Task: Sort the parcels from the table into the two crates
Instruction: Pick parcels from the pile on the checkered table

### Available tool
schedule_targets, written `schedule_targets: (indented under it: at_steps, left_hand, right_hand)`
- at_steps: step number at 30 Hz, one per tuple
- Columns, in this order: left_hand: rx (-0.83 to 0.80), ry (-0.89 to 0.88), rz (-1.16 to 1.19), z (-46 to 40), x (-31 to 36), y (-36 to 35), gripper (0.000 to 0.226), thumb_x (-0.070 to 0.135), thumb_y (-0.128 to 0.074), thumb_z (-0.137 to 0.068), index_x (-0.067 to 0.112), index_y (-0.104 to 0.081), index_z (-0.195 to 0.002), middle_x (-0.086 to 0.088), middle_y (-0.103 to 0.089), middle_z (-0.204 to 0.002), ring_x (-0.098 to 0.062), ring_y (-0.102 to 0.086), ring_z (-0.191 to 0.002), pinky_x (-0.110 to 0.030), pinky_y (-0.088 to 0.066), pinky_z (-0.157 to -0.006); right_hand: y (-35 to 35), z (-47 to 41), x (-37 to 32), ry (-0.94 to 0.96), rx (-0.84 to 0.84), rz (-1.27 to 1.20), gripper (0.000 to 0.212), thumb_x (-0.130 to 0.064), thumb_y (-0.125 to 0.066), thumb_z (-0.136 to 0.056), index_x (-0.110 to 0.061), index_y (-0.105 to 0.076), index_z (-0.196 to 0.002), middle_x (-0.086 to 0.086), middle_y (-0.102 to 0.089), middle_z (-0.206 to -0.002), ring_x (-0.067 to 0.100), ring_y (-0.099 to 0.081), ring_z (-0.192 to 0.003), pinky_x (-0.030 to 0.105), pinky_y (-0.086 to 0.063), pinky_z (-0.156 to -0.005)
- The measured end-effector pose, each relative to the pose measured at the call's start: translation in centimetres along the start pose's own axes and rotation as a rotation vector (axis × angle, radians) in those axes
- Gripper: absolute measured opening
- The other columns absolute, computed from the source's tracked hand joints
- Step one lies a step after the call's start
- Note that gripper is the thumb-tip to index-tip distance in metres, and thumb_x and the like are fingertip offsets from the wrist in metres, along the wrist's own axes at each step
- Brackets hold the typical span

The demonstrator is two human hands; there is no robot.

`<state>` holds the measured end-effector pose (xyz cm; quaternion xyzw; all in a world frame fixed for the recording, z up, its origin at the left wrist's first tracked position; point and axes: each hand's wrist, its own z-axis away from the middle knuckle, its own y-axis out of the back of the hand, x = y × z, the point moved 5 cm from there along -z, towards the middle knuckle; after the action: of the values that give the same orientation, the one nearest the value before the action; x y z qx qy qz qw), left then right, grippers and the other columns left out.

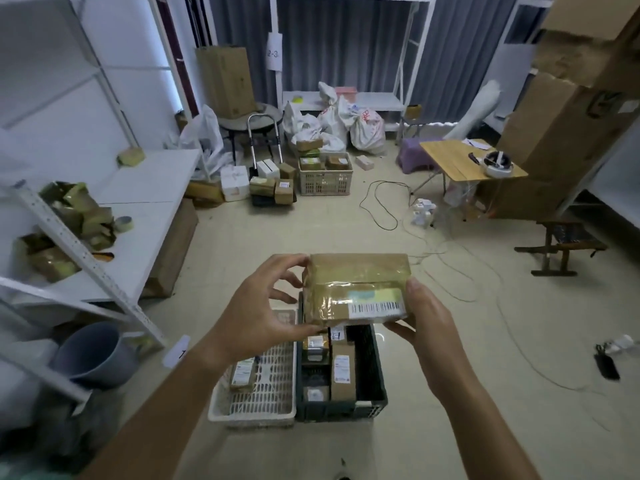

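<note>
Taped cardboard parcel (356,289), barcode label facing up, held in the air above two crates on the floor. Left hand (263,306): fingers and thumb curled against the parcel's left end, gripping. Right hand (424,317): thumb along the right edge, fingers curled beneath, gripping. White crate (256,407): lattice floor, one small labelled box (242,372) inside. Dark green crate (374,386), touching the white crate's right side: several labelled boxes inside, one long brown box (343,370) among them. Left: white shelving (145,202) with crumpled taped packages and a tape roll (123,224); grey bucket (95,355) below. Far floor: beige crate (325,181) of boxes, loose boxes beside it, tied white sacks (367,129) behind. Right: wooden folding table (471,161), large cardboard cartons (561,133), cables across the floor.
</note>
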<state>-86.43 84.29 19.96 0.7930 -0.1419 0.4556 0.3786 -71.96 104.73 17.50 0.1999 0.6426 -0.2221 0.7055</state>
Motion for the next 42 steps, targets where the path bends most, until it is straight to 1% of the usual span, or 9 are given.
schedule_targets:
  at_steps: [5,10,15,18,20,22,27,36,42]
  left_hand:
    - [0.058,0.356,0.175,-1.2,-6.1,-1.4,0.088,0.031,-0.099,-0.064,0.034,-0.057,-0.141,0.018,-0.065,-0.133,-0.017,-0.068,-0.112,-0.029,-0.062,-0.084]
    - [0.151,0.652,0.465,0.5,-12.0,-2.8,0.049,0.032,-0.076,-0.086,0.027,-0.068,-0.134,-0.005,-0.071,-0.133,-0.032,-0.069,-0.12,-0.052,-0.057,-0.1]
    - [0.271,0.811,0.552,3.5,-17.3,-2.7,0.061,0.047,-0.081,-0.082,0.027,-0.066,-0.138,-0.004,-0.072,-0.132,-0.029,-0.069,-0.12,-0.045,-0.057,-0.099]
    - [0.386,0.849,0.421,5.4,-20.8,-2.3,0.076,0.052,-0.088,-0.069,0.039,-0.06,-0.138,0.013,-0.07,-0.129,-0.016,-0.073,-0.108,-0.032,-0.062,-0.081]
    - [0.371,0.801,0.2,6.3,-23.0,-2.1,0.086,0.056,-0.091,-0.061,0.048,-0.053,-0.138,0.029,-0.061,-0.13,-0.005,-0.069,-0.107,-0.025,-0.06,-0.077]
    - [0.278,0.728,-0.077,6.9,-25.8,-2.3,0.092,0.061,-0.09,-0.06,0.048,-0.049,-0.14,0.033,-0.051,-0.133,0.001,-0.062,-0.111,-0.02,-0.056,-0.079]
    - [0.066,0.684,-0.523,8.6,-35.8,-4.7,0.095,0.073,-0.071,-0.064,0.041,-0.043,-0.148,0.029,-0.043,-0.137,0.002,-0.043,-0.123,-0.022,-0.05,-0.095]
    - [-0.024,0.677,-0.702,13.5,-59.3,-11.8,0.097,0.075,-0.065,-0.063,0.035,-0.045,-0.149,0.016,-0.052,-0.136,-0.01,-0.043,-0.122,-0.027,-0.05,-0.089]
    - [0.023,0.718,-0.674,16.0,-71.4,-16.6,0.103,0.086,-0.061,-0.057,0.035,-0.048,-0.146,0.014,-0.058,-0.132,-0.012,-0.048,-0.119,-0.032,-0.049,-0.083]
  right_hand:
    - [-0.7,-6.1,4.6,-0.095,-0.151,-0.03,0.043,-0.071,-0.052,-0.091,-0.043,-0.07,-0.118,-0.006,-0.077,-0.113,0.01,-0.073,-0.104,0.026,-0.06,-0.08]
    - [-4.4,-10.7,9.0,-0.183,-0.288,-0.02,0.049,-0.058,-0.064,-0.084,-0.04,-0.063,-0.129,-0.008,-0.076,-0.113,0.012,-0.074,-0.101,0.027,-0.061,-0.078]
    - [-8.3,-13.2,13.1,-0.275,-0.32,0.001,0.062,-0.066,-0.073,-0.08,-0.037,-0.061,-0.134,-0.007,-0.076,-0.113,0.014,-0.074,-0.1,0.036,-0.061,-0.086]
    - [-10.2,-14.1,16.4,-0.331,-0.295,0.053,0.067,-0.073,-0.074,-0.074,-0.039,-0.064,-0.13,-0.008,-0.077,-0.108,0.009,-0.075,-0.095,0.028,-0.06,-0.076]
    - [-11.6,-14.5,19.3,-0.364,-0.258,0.089,0.069,-0.072,-0.073,-0.069,-0.039,-0.065,-0.129,-0.008,-0.078,-0.104,0.01,-0.075,-0.093,0.032,-0.061,-0.079]
    - [-13.1,-15.0,23.1,-0.389,-0.219,0.12,0.073,-0.07,-0.073,-0.066,-0.04,-0.064,-0.132,-0.008,-0.076,-0.106,0.011,-0.075,-0.095,0.037,-0.063,-0.08]
    - [-17.0,-16.4,34.7,-0.48,-0.165,0.162,0.081,-0.074,-0.071,-0.061,-0.038,-0.062,-0.133,-0.009,-0.072,-0.113,0.007,-0.071,-0.095,0.023,-0.054,-0.065]
    - [-21.4,-20.8,58.7,-0.454,-0.176,0.189,0.082,-0.081,-0.068,-0.063,-0.041,-0.06,-0.134,-0.01,-0.069,-0.123,0.008,-0.069,-0.105,0.04,-0.061,-0.087]
    - [-22.0,-24.4,70.7,-0.311,-0.249,0.246,0.067,-0.073,-0.064,-0.08,-0.045,-0.054,-0.139,-0.028,-0.058,-0.117,-0.013,-0.056,-0.097,0.013,-0.046,-0.071]
